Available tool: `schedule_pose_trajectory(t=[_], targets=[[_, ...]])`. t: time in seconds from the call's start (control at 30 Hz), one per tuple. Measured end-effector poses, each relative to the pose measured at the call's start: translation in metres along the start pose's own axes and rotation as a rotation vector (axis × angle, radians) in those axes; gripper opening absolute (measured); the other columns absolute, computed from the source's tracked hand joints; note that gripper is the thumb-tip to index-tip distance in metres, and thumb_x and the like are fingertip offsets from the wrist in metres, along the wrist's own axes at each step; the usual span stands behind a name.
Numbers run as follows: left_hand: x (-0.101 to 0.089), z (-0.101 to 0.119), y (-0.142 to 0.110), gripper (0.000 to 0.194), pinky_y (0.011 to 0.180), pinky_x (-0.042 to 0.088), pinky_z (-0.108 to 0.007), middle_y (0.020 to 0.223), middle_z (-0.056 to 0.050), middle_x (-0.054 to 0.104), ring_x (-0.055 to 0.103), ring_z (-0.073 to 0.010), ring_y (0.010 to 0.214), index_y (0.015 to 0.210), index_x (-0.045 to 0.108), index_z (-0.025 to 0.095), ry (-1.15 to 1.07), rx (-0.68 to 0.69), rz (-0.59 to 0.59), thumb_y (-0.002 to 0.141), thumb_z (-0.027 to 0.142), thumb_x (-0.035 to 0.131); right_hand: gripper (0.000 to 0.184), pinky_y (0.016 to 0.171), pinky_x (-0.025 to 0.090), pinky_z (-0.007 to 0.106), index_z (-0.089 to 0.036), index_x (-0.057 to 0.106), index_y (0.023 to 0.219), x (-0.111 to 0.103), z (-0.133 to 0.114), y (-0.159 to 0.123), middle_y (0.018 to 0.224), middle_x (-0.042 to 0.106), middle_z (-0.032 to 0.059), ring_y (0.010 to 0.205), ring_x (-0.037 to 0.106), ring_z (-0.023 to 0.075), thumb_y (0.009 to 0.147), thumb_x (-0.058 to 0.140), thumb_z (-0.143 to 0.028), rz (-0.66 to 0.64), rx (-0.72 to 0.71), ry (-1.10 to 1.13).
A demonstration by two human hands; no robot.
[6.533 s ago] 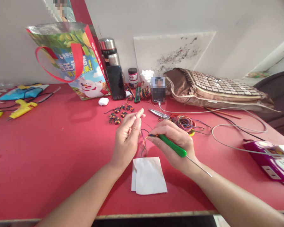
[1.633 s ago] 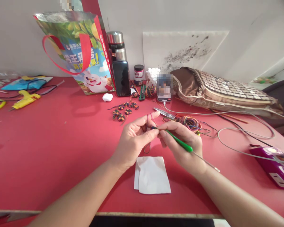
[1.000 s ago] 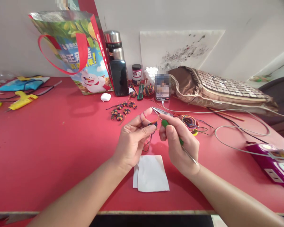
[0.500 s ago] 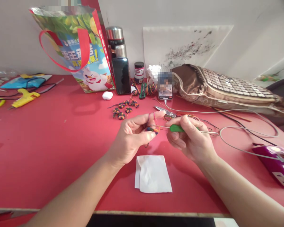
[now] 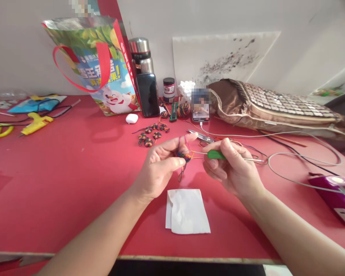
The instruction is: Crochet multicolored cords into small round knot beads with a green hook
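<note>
My left hand [image 5: 162, 163] pinches a small multicoloured crochet piece [image 5: 185, 156] between thumb and fingers. Pink-red yarn loops round its raised index finger, and a dark tail hangs beneath the piece. In my right hand [image 5: 232, 165] is a crochet hook [image 5: 215, 154] with a green handle, lying almost level. Its thin metal shaft points left and reaches the crochet piece, where an orange loop shows on it. Beyond the hands lie several finished-looking small crochet rounds [image 5: 148, 142]. Scissors [image 5: 201, 136] and a partly hidden yarn bundle sit behind my right hand.
A folded white tissue [image 5: 189, 211] lies in front of the hands on the red table [image 5: 74, 199]. Behind stand a printed bag [image 5: 112, 76], a dark phone [image 5: 148, 95] and a lit phone [image 5: 201, 111] on a cable. A yellow glue gun [image 5: 36, 123] is left, a purple power strip [image 5: 333, 195] right.
My right hand has shifted right and turned the hook from slanting to nearly level, its shaft now at the crochet piece. My left hand keeps its pinch, having taken up the piece since the earliest frame.
</note>
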State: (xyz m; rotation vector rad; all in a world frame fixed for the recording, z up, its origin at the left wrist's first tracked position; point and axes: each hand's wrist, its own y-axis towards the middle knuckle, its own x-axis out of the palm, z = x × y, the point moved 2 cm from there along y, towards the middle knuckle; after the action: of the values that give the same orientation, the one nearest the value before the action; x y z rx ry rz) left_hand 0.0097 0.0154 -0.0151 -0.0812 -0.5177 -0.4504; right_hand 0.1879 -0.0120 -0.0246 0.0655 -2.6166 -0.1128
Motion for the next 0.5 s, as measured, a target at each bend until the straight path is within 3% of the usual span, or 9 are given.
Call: schedule_pose_trajectory(t=[0.27,0.5], targets=[[-0.0011,-0.0006,-0.0018,0.011,0.061,0.042,-0.026,0.091,-0.004,0.073,0.048,-0.0121,0.071,0.084,0.086,0.022,0.114,0.049,-0.05,0.076,0.018,0.079,0.037,0.035,0.03,0.022,-0.019,0.087,0.077,-0.0017,-0.0017,-0.0016,0.051,0.06,-0.0011,0.035,0.034,0.0051,0.088,0.089,-0.055,-0.01,-0.009,-0.05],[-0.0046,0.0005,-0.0042,0.018,0.061,0.04,-0.027,0.095,-0.004,0.071,0.048,-0.0121,0.072,0.099,0.088,0.022,0.245,0.132,-0.085,0.084,0.021,0.079,0.043,0.034,0.027,0.022,-0.018,0.08,0.068,-0.0022,-0.0034,-0.0018,0.049,0.056,-0.0012,0.035,0.033,0.0055,0.089,0.088,-0.055,-0.031,-0.006,-0.091]])
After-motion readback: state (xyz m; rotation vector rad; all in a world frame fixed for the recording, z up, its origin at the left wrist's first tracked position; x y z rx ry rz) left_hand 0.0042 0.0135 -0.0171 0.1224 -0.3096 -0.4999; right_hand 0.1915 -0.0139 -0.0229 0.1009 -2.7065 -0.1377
